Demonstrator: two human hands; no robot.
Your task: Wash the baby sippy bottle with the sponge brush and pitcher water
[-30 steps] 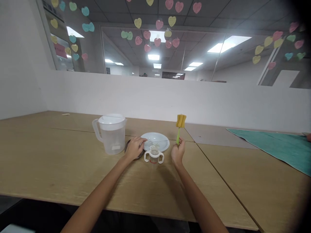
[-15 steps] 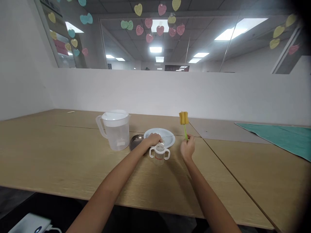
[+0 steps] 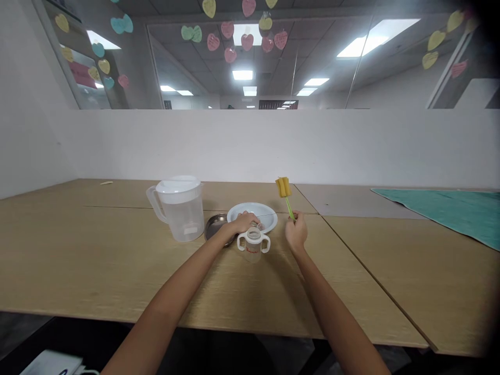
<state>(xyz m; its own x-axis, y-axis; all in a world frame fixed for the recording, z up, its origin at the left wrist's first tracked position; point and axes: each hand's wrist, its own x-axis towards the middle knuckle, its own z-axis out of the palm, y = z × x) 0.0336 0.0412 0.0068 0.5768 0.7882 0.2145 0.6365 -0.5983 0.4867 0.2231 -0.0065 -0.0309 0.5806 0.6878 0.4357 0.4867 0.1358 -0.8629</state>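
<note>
My right hand (image 3: 296,229) is closed round the green handle of a bottle brush with a yellow sponge head (image 3: 283,187), held upright and tilted slightly left. Over the white plate (image 3: 269,214), my left hand (image 3: 244,222) has its fingers bent down around a small clear piece (image 3: 259,226); its exact kind is too small to tell. Just in front of the plate stands a clear baby bottle (image 3: 253,249) with a white two-handled collar, its mouth uncovered. Neither hand touches the bottle.
A translucent lidded pitcher (image 3: 183,216) stands to the left. A round metal dish (image 3: 213,225) sits between it and the plate, partly behind my left forearm. Far right lies a green cloth (image 3: 449,208). A white wall (image 3: 250,146) bounds the table's back.
My left hand has moved right from above the metal dish onto the plate, and its fingers have closed down there. The right hand keeps the brush, whose head now leans left. The view has shifted.
</note>
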